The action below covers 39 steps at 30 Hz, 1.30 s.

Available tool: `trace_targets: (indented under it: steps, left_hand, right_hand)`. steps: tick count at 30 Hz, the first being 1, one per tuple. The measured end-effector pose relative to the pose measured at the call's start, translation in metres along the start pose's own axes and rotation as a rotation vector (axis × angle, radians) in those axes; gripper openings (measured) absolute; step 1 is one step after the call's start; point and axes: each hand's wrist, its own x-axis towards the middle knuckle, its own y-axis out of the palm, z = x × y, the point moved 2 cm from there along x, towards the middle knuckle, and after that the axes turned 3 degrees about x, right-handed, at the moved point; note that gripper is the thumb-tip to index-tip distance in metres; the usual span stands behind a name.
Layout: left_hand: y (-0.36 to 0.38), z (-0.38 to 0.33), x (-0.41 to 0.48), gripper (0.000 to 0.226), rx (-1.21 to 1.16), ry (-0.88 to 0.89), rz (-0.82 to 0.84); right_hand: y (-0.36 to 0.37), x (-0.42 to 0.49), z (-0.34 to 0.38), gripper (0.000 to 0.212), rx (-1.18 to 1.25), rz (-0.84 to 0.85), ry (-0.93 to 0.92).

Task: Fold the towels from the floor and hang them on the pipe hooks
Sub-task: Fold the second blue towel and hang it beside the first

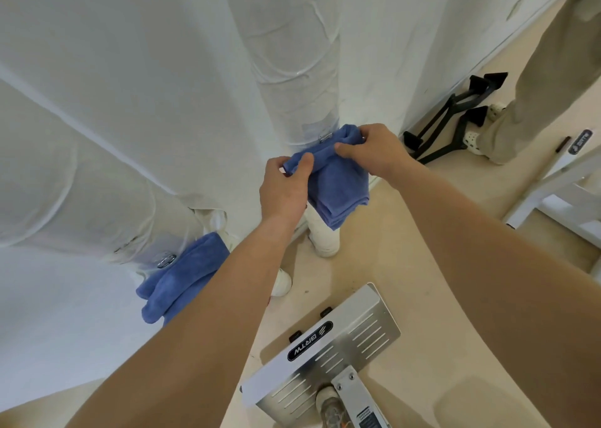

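- Wall (65,53) fills the left half of the frame from my feed, white, with a wrapped white pipe (81,206) slanting across the left side.
- Metal hook (166,260) sits on that pipe, lower left of centre. A folded blue towel (182,274) hangs from it, bunched, draped down toward the bottom of the frame; its right edge is hidden behind the left forearm.
- Left hand (284,188) at frame centre, closed on the left end of a second blue towel (338,180): thumb on top of the rolled upper edge, fingers curled behind it.
- That second towel is folded into several layers. Its upper edge runs diagonally up to the right between both hands; the rest hangs down below them with a stack of folded edges at the lowest corner.
- Second wrapped pipe (292,53) stands upright at top centre, right behind the towel. A small metal clip-like hook (325,138) is on it, touching or just beside the towel's upper right end. I cannot tell whether the towel is caught on it.
- Right hand (370,149) just right of centre, pinching the towel's upper right end, thumb under the fold, fingertips on top near the hook.
- Silver slotted metal plate (357,339) with a black label at bottom centre, on the beige floor (439,297).
- Black frame-like object (455,118) lies on the floor by the wall, upper right.
- Another person's trouser leg (536,86) and white clog (471,139) at far right, beside a white stand (553,193).
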Motion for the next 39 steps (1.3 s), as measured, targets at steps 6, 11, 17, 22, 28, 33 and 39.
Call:
trace_targets:
  steps: [6, 11, 17, 22, 28, 33, 39]
  left_hand:
    - [0.01, 0.014, 0.01, 0.018, 0.134, -0.013, -0.03]
    - [0.01, 0.018, 0.018, 0.023, 0.197, -0.07, -0.013]
    - [0.007, 0.002, 0.008, 0.018, 0.352, 0.166, -0.205]
    - [0.016, -0.001, -0.003, 0.011, 0.379, 0.334, -0.13]
    - [0.017, 0.02, -0.013, 0.044, 0.391, 0.438, 0.03]
    - [0.021, 0.02, -0.001, 0.041, 0.602, 0.476, -0.071]
    - [0.026, 0.019, 0.005, 0.028, 0.732, 0.559, -0.276]
  right_hand:
    - [0.012, -0.002, -0.003, 0.03, 0.112, 0.029, 0.171]
    - [0.016, -0.001, -0.008, 0.03, 0.238, 0.046, 0.318]
    - [0.007, -0.011, -0.002, 0.042, -0.039, -0.264, -0.051]
    - [0.005, -0.03, -0.007, 0.028, -0.176, -0.119, -0.296]
    - [-0.011, -0.034, -0.024, 0.063, -0.148, 0.179, -0.244]
    - [0.004, -0.02, -0.017, 0.054, -0.265, 0.06, -0.321]
    - [0.021, -0.011, -0.027, 0.041, -0.286, -0.088, -0.32]
